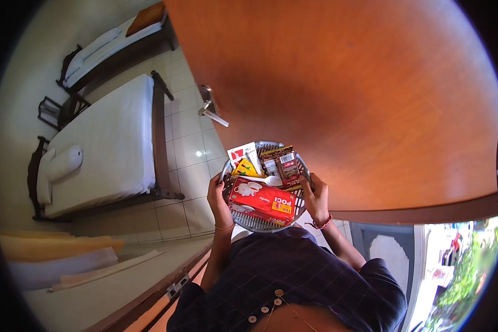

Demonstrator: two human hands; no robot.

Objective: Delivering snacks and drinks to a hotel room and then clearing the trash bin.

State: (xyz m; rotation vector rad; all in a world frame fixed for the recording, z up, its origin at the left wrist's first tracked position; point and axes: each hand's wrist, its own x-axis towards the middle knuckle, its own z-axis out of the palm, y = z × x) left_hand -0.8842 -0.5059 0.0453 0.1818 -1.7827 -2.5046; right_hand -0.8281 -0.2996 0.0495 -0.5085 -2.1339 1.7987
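Observation:
Between my two hands I carry a round grey slatted basket (253, 222) in front of my body. My left hand (220, 200) is closed round its left rim, and my right hand (315, 198) grips the right rim with the thumb over the edge. A red tea box (254, 202) lies across the near half of the basket. Above it rests a white plastic spoon (271, 180). Farther in are a yellow sachet (245, 169), a white and red packet (242, 152) and some brown coffee sachets (285, 166).
An orange-brown wooden door (337, 99) with a metal lever handle (212, 113) stands just ahead. To the left, a tiled room holds a bed with a white mattress (110, 133), a second bed (110, 47) and a dark chair (63, 109). Its door frame (166, 288) passes at lower left.

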